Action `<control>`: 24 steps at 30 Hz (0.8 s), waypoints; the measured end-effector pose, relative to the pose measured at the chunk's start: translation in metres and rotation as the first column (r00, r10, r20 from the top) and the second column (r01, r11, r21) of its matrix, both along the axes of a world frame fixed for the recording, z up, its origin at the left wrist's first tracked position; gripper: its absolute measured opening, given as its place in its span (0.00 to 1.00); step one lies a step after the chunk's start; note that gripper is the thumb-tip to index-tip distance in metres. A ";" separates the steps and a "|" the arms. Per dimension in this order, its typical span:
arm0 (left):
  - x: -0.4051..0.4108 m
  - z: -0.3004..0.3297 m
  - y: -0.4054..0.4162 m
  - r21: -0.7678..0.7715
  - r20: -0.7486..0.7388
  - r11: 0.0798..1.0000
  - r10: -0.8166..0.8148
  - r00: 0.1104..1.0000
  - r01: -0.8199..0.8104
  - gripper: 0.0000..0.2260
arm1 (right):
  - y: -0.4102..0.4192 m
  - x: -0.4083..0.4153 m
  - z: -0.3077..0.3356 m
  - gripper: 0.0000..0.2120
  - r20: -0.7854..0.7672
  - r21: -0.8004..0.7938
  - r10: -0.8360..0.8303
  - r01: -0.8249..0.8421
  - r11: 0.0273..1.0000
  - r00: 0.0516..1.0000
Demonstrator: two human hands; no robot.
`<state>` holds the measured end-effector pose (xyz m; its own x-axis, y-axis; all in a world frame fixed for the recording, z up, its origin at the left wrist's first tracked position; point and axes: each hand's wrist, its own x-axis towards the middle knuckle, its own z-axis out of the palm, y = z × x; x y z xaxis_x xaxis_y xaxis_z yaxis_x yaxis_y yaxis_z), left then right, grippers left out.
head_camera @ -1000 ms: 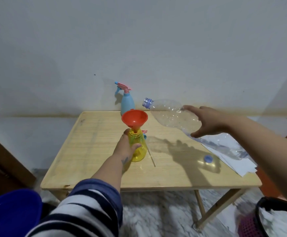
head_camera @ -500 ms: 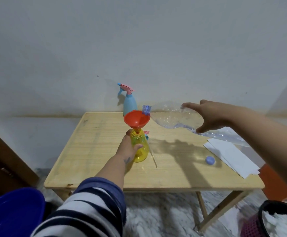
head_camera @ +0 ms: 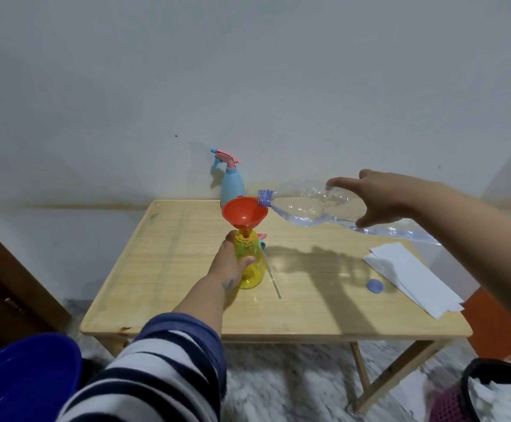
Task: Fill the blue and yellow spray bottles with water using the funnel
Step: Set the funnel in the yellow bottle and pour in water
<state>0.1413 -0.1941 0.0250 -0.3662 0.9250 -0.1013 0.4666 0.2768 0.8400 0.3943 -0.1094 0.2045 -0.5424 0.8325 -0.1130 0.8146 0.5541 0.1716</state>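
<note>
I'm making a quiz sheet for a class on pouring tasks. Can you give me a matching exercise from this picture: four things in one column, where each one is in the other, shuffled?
Things
1. red plastic funnel
2. light blue spray bottle with pink trigger
3. small blue bottle cap
4. clear plastic water bottle

Places
A. lying loose on the wooden table, beside the white paper sheets
B. held tilted in the right hand, mouth at the funnel's rim
C. standing at the table's far edge by the wall
D. seated in the neck of the yellow spray bottle that the left hand grips

Pairs: 1-D, 2-C, 3-A, 4-B

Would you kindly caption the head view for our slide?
Left hand steadies yellow spray bottle with orange funnel; right hand tips clear bottle.
</note>
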 end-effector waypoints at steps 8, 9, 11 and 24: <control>0.000 0.001 0.000 -0.004 0.003 1.000 -0.002 1.000 0.002 0.28 | 0.001 -0.002 0.003 0.39 0.022 0.027 0.019 -0.019 0.999 1.000; 0.000 0.001 0.000 -0.010 0.008 1.000 -0.001 1.000 0.001 0.29 | 0.001 -0.002 0.003 0.39 0.027 0.029 0.016 -0.016 0.999 1.000; 0.000 0.001 0.000 -0.017 0.013 1.000 0.002 1.000 -0.002 0.29 | 0.001 -0.002 0.004 0.39 0.034 0.033 0.013 -0.014 0.999 0.999; 0.001 0.000 0.000 -0.019 0.019 1.000 0.012 1.000 -0.012 0.29 | 0.004 0.002 0.002 0.39 -0.013 0.025 0.017 -0.017 1.000 1.000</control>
